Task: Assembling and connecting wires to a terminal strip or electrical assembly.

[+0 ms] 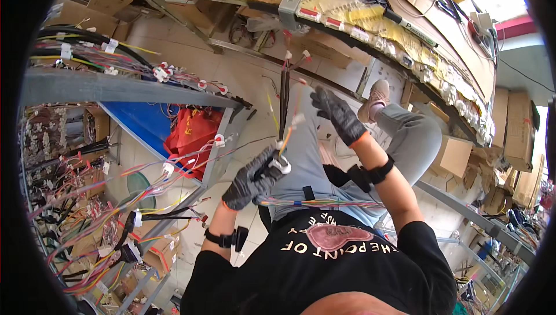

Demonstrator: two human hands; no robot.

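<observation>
Two gloved hands work on one wire bundle (284,92). The left hand (253,177) is closed around the lower end of the bundle, beside a white tape roll (281,165) in the same grip. From this grip the dark bundle goes straight up, with loose coloured wires and small connectors at its top. The right hand (337,115) is just right of the bundle, above the left grip, fingers spread and holding nothing. More coloured wires (315,203) lie across the lap below the grip.
</observation>
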